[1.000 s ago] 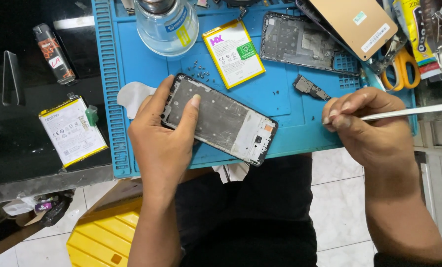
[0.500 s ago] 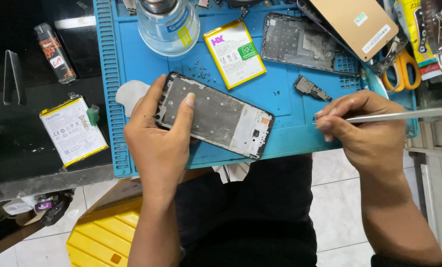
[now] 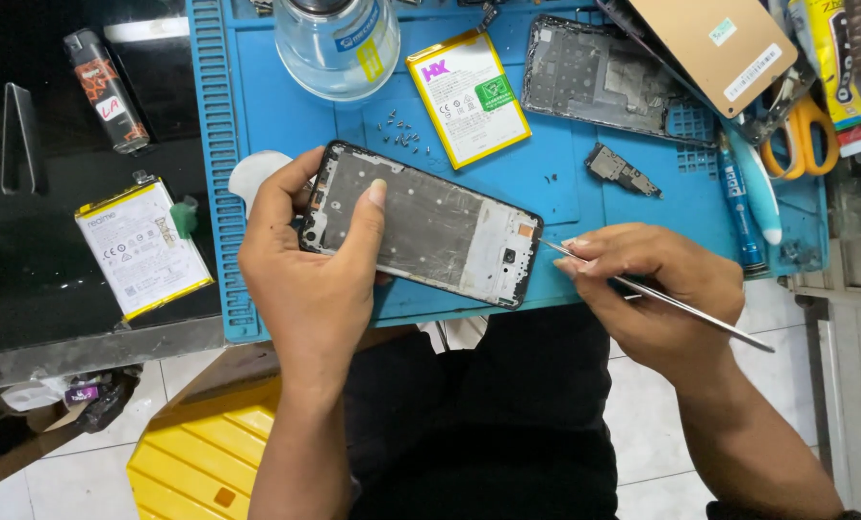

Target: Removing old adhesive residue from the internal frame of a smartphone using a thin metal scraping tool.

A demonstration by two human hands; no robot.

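Note:
My left hand [image 3: 310,260] grips an opened black phone frame [image 3: 430,226] by its left end, thumb laid across its bare inner plate, tilted over the blue work mat [image 3: 546,183]. My right hand [image 3: 652,289] pinches thin metal tweezers [image 3: 661,299], whose tip points at the frame's right edge, a short gap away. A cluster of small screws [image 3: 397,132] lies on the mat just above the frame.
On the mat lie a yellow-edged battery [image 3: 469,96], a grey phone mid-frame [image 3: 599,82], a small black part [image 3: 621,170], a glass jar [image 3: 339,39] and a blue pen tool [image 3: 738,207]. Another battery [image 3: 141,246] and a lighter [image 3: 105,89] rest on the dark table at left. Scissors [image 3: 801,130] lie at right.
My right hand has moved left with the tweezers, turning their tip toward the frame's right edge. My left hand keeps hold of the frame, barely shifted.

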